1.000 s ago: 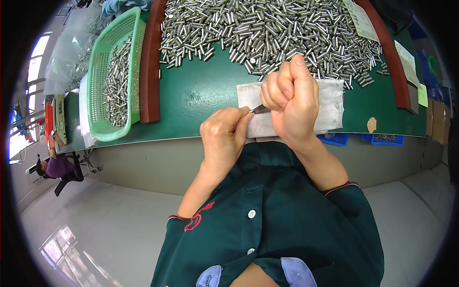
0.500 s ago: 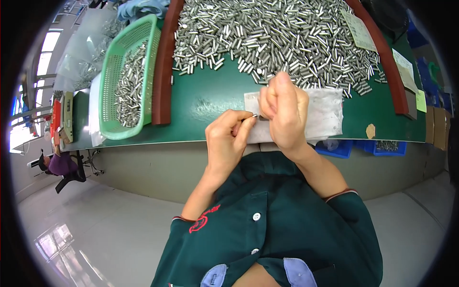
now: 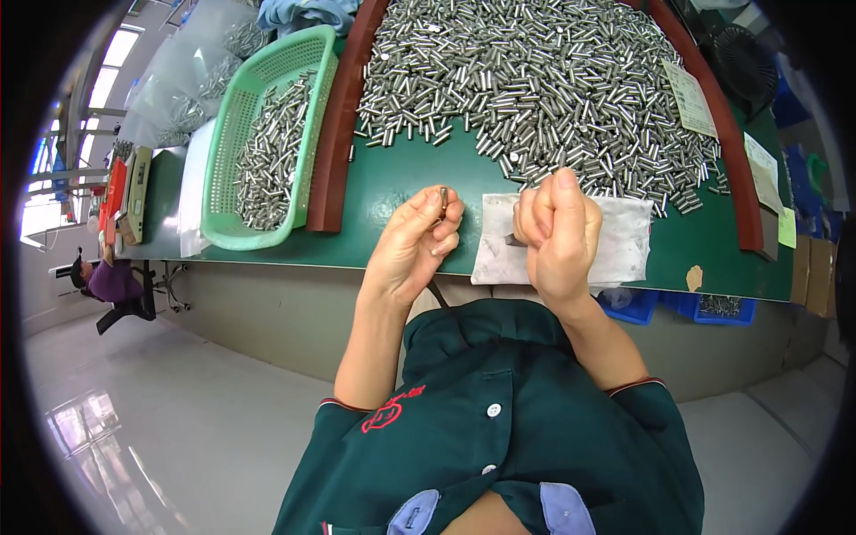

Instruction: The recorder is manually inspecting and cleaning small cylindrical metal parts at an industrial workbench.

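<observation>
Between the thumb and fingers of my left hand point(image 3: 412, 236), a small metal pin point(image 3: 443, 200) stands roughly upright, its other fingers curled loosely. To its right, my right hand point(image 3: 562, 236) is closed in a fist over a white cloth point(image 3: 622, 245). A small dark shape shows at the fist's left edge; whether it is held or lies on the cloth I cannot tell. Beyond both hands, a wide heap of loose metal pins point(image 3: 535, 98) covers the green tabletop point(image 3: 392, 169).
A green plastic basket point(image 3: 214, 192) of pins stands left, beside a red-brown rail point(image 3: 332, 178). Another such rail point(image 3: 738, 178) bounds the heap at right. Clear plastic bags point(image 3: 183, 80) of parts lie far left. Blue bins point(image 3: 704, 308) sit below the table edge. A seated person point(image 3: 111, 278) is at far left.
My left hand has turned palm up and drawn away from the right hand, with the pin tipped upright. The right fist stays closed over the cloth. The whole view has shifted slightly.
</observation>
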A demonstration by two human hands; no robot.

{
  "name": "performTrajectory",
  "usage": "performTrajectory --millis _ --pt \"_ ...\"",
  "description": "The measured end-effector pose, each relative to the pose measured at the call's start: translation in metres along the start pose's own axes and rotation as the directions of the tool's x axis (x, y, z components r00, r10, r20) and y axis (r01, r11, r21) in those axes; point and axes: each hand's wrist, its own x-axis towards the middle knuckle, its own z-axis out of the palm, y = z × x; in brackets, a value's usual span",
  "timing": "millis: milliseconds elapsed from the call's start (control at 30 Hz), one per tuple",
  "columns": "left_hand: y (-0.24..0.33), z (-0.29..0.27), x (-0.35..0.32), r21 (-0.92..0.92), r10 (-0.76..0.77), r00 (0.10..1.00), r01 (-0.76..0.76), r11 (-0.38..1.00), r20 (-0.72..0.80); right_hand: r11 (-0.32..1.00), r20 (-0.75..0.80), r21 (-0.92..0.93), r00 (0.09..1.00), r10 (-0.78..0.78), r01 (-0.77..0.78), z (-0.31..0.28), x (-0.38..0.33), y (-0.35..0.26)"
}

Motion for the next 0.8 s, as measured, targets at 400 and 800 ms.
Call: performTrajectory --millis 400,800 --pt "0.127 -0.032 -0.029 0.744 0.743 0.469 0.233 -0.626 0.478 0.999 0.027 0.032 1.000 0.009 -0.009 -0.005 -0.001 -0.001" --pt "0.034 0.009 0.054 0.853 0.585 0.647 -0.216 -0.475 0.489 1.000 0.005 0.027 1.000 0.010 -0.010 -0.006 -0.001 -0.002"
